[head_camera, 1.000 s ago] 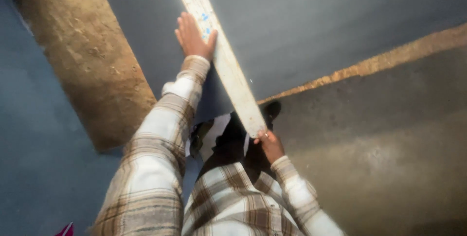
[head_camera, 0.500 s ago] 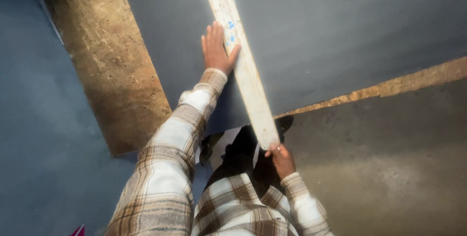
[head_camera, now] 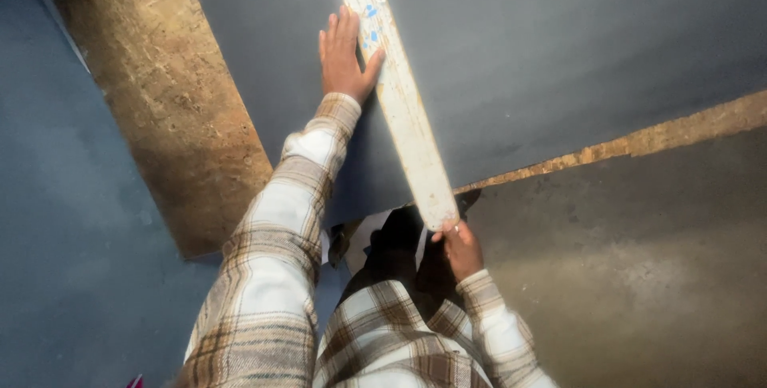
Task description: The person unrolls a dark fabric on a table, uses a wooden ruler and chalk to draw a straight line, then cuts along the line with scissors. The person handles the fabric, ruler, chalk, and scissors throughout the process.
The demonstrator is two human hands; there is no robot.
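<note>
Grey board (head_camera: pixel 559 60) | pale straightedge (head_camera: pixel 399 108) across | concrete floor (head_camera: pixel 639 276)

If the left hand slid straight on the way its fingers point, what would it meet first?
Probably nothing soon: the left hand points up along the dark grey sheet, beside the pale straightedge; only bare sheet shows ahead to the picture's edge.

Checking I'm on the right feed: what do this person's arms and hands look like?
Both arms wear long plaid flannel sleeves, cream with brown and tan stripes, cuffs at the wrists. The left hand and right hand are bare: no gloves, and no watch shows.
</note>
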